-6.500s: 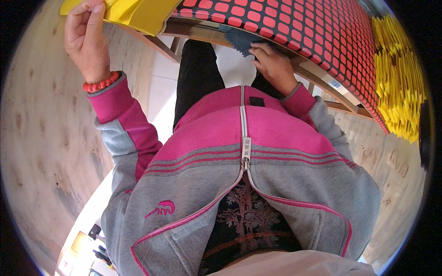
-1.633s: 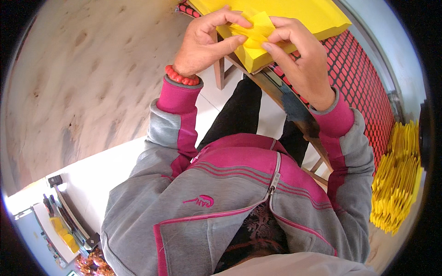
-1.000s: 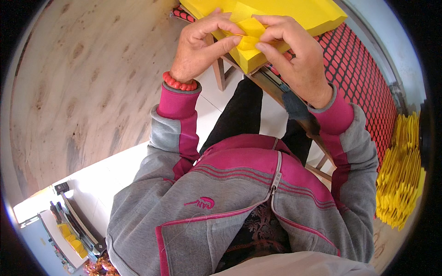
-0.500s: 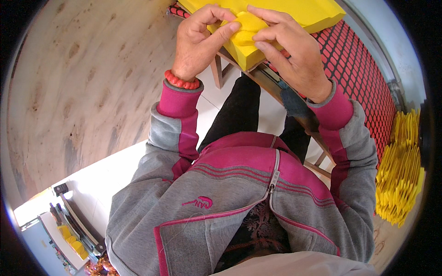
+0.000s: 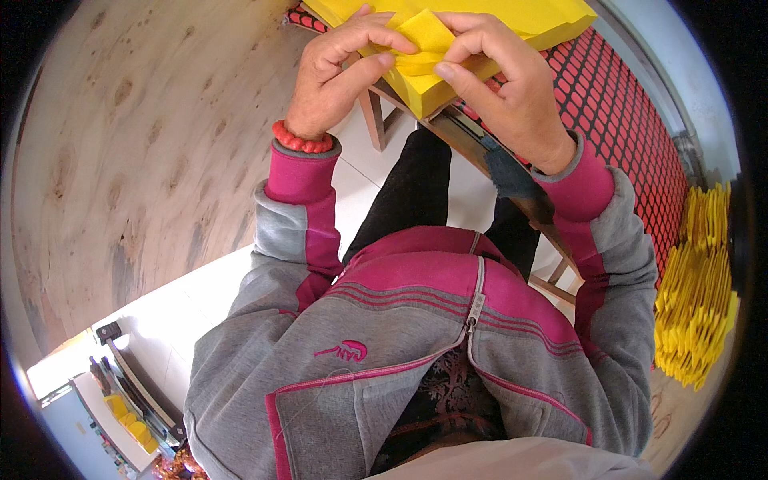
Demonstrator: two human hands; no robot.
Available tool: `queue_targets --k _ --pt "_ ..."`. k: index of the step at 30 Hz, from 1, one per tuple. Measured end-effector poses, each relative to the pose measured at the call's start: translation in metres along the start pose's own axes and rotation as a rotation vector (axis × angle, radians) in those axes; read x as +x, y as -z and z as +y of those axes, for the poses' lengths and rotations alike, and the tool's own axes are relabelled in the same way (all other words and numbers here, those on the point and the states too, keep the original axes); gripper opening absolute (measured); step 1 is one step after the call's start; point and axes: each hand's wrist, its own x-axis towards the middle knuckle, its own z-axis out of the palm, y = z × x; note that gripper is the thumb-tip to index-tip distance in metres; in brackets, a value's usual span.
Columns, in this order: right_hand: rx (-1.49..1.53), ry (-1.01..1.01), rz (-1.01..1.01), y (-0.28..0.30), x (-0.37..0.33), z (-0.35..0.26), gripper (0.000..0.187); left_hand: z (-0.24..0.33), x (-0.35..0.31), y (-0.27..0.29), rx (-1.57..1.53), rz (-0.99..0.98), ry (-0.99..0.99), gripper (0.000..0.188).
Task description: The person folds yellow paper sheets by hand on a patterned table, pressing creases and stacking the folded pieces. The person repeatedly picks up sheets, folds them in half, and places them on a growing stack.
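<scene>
Left hand + right hand: pinching folded yellow sheet | above yellow stack

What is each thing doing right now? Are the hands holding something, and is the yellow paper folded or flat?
left hand: closed, pinching the yellow sheet.
right hand: closed, pinching the same sheet.
yellow sheet: bent, lifted off the stack.
yellow stack: lying flat on the red mesh surface.
pile of folded yellow pieces: heaped at the right.
jacket zip: partly open.
red bead bracelet: on the left wrist.
</scene>
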Motion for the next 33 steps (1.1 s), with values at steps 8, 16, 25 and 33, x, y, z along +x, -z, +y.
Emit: queue_targets --k 8,16,25,33 --pt "-0.001 0.023 -0.03 0.001 0.004 0.001 0.008 0.005 0.001 0.004 -0.041 -0.03 0.016 0.027" --pt "0.002 -0.008 -0.037 0.002 0.001 0.001 0.008 0.0 0.0 0.001 -0.045 0.017 0.057 0.019" --pt "-0.022 0.006 -0.03 0.002 0.0 0.004 0.008 0.0 0.0 0.0 -0.069 0.037 0.049 0.009" --pt "0.075 0.025 0.053 0.003 0.01 0.001 0.009 0.001 -0.002 -0.004 -0.245 0.083 0.191 0.008"
